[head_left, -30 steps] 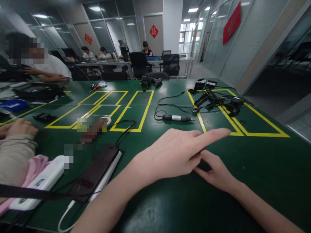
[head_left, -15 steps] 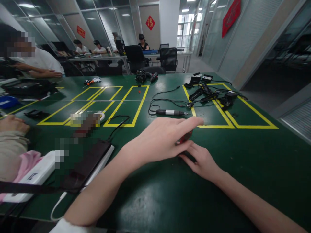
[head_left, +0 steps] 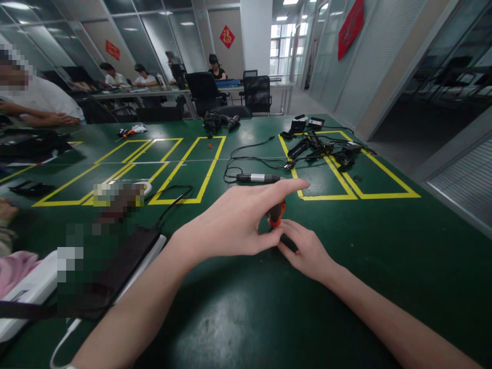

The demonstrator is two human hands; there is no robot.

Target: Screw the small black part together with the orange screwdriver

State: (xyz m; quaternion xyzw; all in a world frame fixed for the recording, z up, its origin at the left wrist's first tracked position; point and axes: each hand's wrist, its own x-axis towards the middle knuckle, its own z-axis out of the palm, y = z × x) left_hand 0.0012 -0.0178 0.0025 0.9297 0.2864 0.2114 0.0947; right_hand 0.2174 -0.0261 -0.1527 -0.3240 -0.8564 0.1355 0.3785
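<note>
My left hand reaches across the green table and pinches a small red and black tool handle between thumb and fingers, the index finger stretched out over it. My right hand lies just below and right of it, fingertips touching the base of the same small object, which the hands largely hide. Beyond the hands lies a black and silver pen-shaped rotary tool with its cable.
Yellow tape rectangles mark the table. A heap of black cables and adapters sits far right. A black device on a white power strip lies left. Another person's sleeve is at the left edge; seated people and chairs are behind.
My left hand has drawn back toward me and curled from flat into a pinch. The red and black handle, hidden a second ago, now shows upright between the two hands.
</note>
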